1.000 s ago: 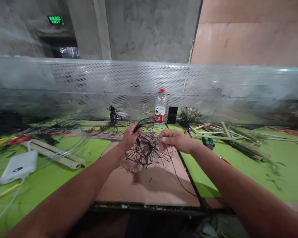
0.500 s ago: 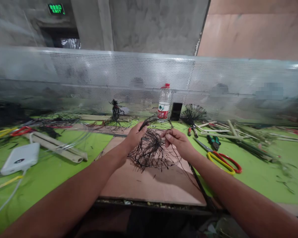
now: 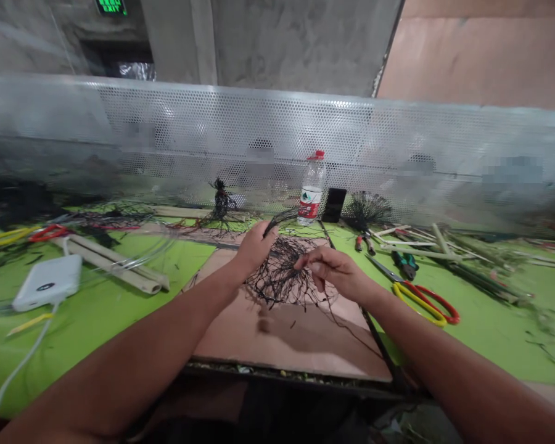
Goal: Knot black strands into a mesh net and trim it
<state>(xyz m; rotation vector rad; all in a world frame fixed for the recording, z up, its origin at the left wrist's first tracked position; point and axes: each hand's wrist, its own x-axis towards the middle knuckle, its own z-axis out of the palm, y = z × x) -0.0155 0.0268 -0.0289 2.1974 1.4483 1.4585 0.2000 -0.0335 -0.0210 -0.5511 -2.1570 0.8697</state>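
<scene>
1. Left grip (image 3: 254,246): closed around a black strand bundle (image 3: 284,269), splayed between both grips.
2. Right grip (image 3: 337,271): fingers curled at its strands; cannot tell if pinching.
3. Scissors (image 3: 404,287): right of the right grip.

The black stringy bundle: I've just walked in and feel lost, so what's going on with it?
A person's left hand holds a gathered part of the black stringy bundle above the brown board, while the right hand is at its spread strands; whether it pinches one is unclear. Scissors lie to the right on the green surface.
</scene>
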